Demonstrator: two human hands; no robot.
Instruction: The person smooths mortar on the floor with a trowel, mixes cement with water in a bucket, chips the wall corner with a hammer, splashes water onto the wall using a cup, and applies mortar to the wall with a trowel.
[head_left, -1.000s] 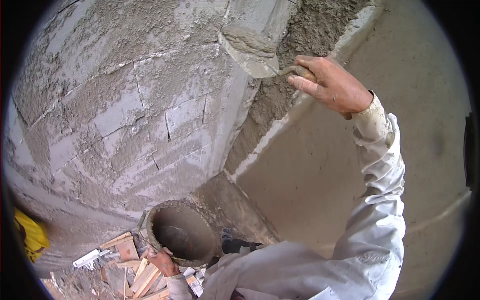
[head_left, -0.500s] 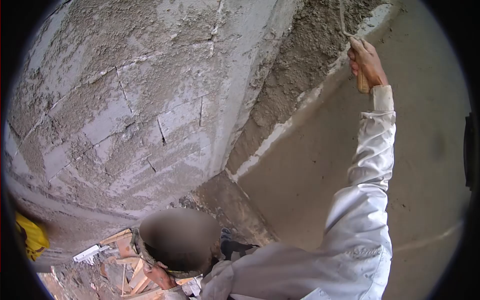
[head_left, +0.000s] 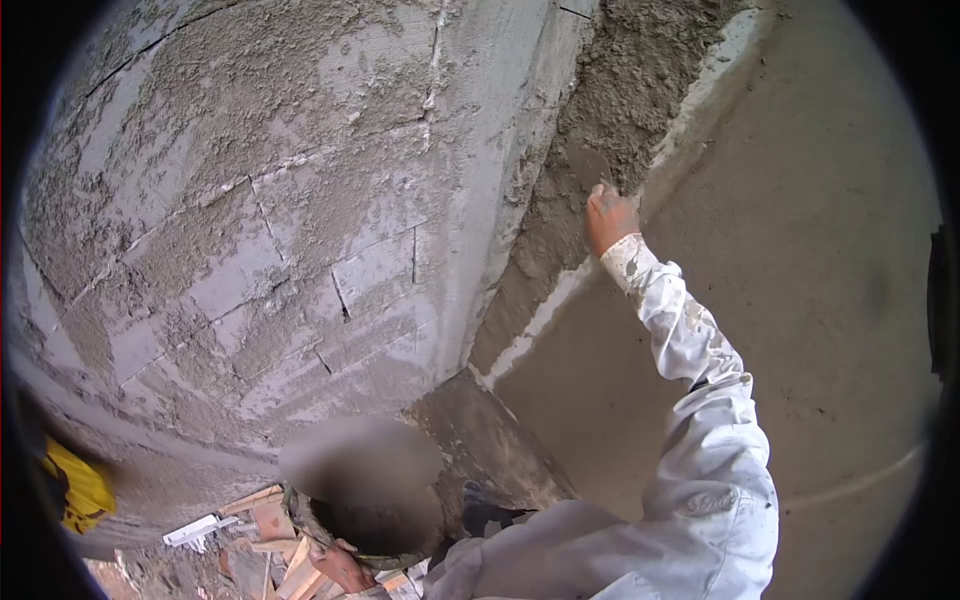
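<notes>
My right hand [head_left: 611, 218] is closed around a trowel [head_left: 589, 166], its blade at the rough strip of wet mortar [head_left: 625, 105] on the wall. Most of the handle is hidden in my fist. Low in the view, my left hand [head_left: 342, 566] grips the rim of a round bucket [head_left: 375, 525] that I hold near my body. Dark grey stuff shows inside, partly covered by a blurred patch. Beside the mortar strip runs a whitish edge [head_left: 545, 325], bordering a smooth plastered surface [head_left: 800, 300].
To the left stands a block wall [head_left: 250, 220] with patchy mortar and open joints. Wood scraps [head_left: 298, 570] and a white strip [head_left: 198, 529] lie on the littered ground. Something yellow [head_left: 78, 487] is at the far left. My shoe [head_left: 478, 508] shows beside the bucket.
My right hand has come down and to the left with the trowel, from high on the whitish edge onto the mortar strip. My left hand still holds the bucket.
</notes>
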